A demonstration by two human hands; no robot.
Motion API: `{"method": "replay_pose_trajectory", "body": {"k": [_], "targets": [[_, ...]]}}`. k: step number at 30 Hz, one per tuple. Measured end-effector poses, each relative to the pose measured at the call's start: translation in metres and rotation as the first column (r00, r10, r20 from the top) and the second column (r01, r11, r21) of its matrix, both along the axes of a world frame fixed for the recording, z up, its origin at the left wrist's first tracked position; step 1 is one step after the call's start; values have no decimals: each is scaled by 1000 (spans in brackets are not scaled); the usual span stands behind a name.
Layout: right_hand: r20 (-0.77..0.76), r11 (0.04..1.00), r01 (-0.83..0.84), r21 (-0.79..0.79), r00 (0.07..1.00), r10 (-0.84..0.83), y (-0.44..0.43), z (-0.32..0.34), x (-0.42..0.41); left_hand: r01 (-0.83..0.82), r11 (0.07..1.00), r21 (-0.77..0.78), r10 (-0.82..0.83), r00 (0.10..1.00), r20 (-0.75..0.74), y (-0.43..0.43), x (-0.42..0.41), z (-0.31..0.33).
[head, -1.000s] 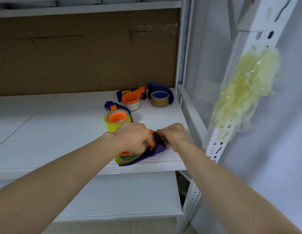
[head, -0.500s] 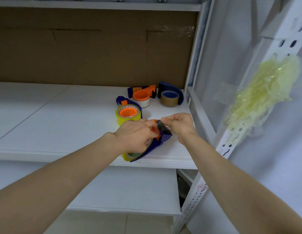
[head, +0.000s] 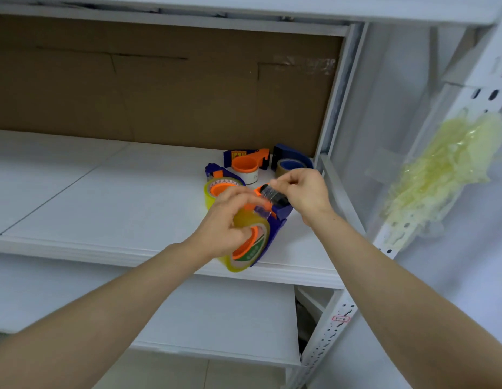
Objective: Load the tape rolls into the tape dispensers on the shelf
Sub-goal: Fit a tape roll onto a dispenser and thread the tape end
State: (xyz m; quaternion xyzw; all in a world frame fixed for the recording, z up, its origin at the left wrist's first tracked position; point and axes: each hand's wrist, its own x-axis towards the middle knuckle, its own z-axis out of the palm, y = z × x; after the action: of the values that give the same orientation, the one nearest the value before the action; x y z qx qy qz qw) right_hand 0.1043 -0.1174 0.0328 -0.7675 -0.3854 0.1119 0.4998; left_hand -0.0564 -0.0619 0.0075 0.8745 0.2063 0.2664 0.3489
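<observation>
One dispenser [head: 276,223] now tipped up.

— Where is the held dispenser [head: 275,230]?
— At frame centre, over the front edge of the shelf [head: 103,197]. Its roll [head: 252,248] sits at its lower left end under the left hand [head: 224,220]. The right hand [head: 306,192] pinches its upper right end.
— And behind it?
— The second dispenser [head: 214,172] is just up-left. The third dispenser [head: 238,156] and fourth dispenser [head: 286,153] stand higher, against the cardboard panel [head: 160,94]. At far right, a tape wad [head: 440,178] hangs on the upright [head: 480,88].
</observation>
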Motion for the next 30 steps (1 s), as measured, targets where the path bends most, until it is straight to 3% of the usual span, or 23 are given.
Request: {"method": "replay_pose_trajectory", "body": {"k": [3,5,7,10,22,30], "targets": [[191,1000,-17,0,981,17,-2,4,-7,-206,941,-270,185,978,-101,4,0,7],[267,999,-32,14,963,27,-3,5,-12,-209,850,-484,151,976,-157,8,-3,11],[306,998,-53,32,951,41,-3,6,-16,-125,799,-588,54,989,-137,9,-8,11],[415,998,-64,19,908,50,-3,7,-16,-63,803,-592,23,997,-76,6,-8,6],[712,986,-37,-162,688,143,-2,15,-5,-128,864,-487,121,992,-45,2,2,-7],[633,977,3,-215,762,137,-3,17,-5,-110,836,-537,132,991,2,3,3,-13]]}}
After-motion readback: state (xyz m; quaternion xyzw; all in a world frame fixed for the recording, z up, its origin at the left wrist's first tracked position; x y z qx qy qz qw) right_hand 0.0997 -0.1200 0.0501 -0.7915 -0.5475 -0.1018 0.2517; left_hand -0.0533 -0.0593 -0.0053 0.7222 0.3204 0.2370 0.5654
